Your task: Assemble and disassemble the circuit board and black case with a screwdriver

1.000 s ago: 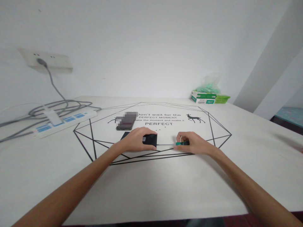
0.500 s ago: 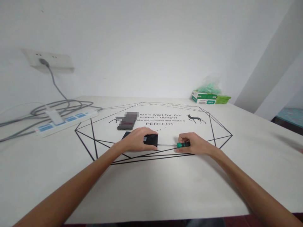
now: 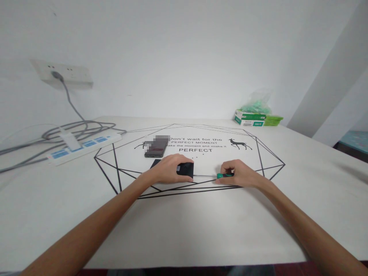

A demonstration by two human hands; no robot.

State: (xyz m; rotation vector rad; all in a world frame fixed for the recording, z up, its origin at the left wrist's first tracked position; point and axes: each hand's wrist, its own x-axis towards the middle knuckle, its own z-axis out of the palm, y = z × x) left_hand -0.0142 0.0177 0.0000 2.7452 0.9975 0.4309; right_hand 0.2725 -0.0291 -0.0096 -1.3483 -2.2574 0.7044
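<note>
A flat black box-shaped device (image 3: 186, 169) lies on the white table, partly covered by my left hand (image 3: 167, 169). That hand grips it from above, thumb on the near side and fingers on the far side. In my right hand (image 3: 240, 173) is a screwdriver (image 3: 220, 175) with a green and black handle, held level. Its thin metal shaft points left, and the tip meets the right end of the black device; exactly where it seats is too small to tell. Several tiny dark specks lie on the table just beyond the device.
A smartphone (image 3: 156, 147) lies behind my left hand. To the left are a white power strip (image 3: 86, 147) and coiled grey cables (image 3: 69, 130), with a wall socket (image 3: 64, 73) above. Green and white boxes (image 3: 250, 118) under a plastic bag (image 3: 257, 102) stand at the back right.
The whole view has shifted slightly, so everything sits a little further right. My right hand's fingers have changed position slightly around the screwdriver handle. The device and the left hand's hold look the same.
</note>
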